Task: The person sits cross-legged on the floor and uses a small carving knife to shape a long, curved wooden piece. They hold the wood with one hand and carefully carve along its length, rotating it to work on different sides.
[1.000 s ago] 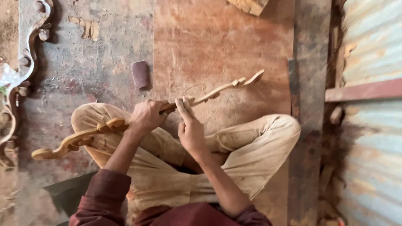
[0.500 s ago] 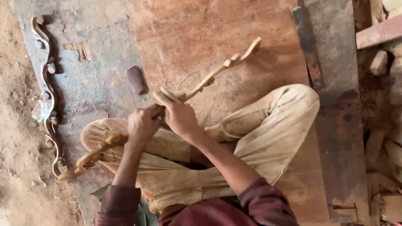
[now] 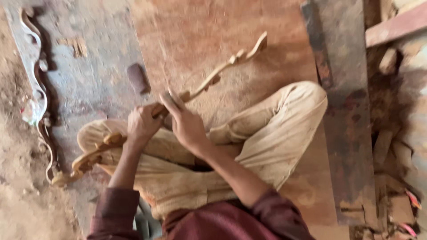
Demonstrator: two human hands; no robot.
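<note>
carved wooden strip held across the lap, picture blurred

left hand is closed around the strip's middle; its lower end is partly hidden behind the knee. just right, the right hand presses on it with fingers straight, any tool indistinct. bare board beyond, small block upper left.

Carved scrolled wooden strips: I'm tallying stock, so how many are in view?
2. One carved strip lies across the person's lap, gripped by the left hand with the right hand against it. A second strip lies on the floor at the left. Others may be out of frame.
</note>
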